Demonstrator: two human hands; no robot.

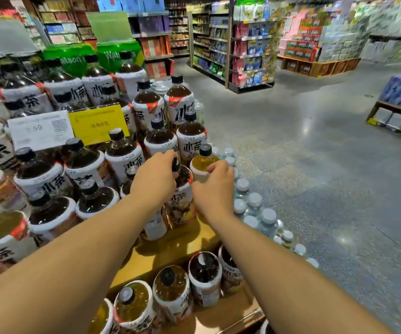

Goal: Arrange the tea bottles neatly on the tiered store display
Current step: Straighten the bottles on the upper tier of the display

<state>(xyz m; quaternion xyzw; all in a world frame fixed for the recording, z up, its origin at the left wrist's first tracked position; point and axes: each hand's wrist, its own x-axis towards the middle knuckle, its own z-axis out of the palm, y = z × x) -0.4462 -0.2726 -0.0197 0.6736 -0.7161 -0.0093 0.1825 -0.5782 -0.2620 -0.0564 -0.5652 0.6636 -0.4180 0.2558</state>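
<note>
Two tea bottles in hand at the right end of the middle tier.

We find the left hand (155, 179) curled over the cap of a dark tea bottle (181, 201) and the right hand (215, 186) wrapped round the shoulder of a pale tea bottle (202, 162). The two sit side by side on the wooden shelf (168, 249), near the water bottles (255, 206). We advise keeping both upright, turning the labels forward, and closing them squarely against the row behind without knocking neighbours.
</note>
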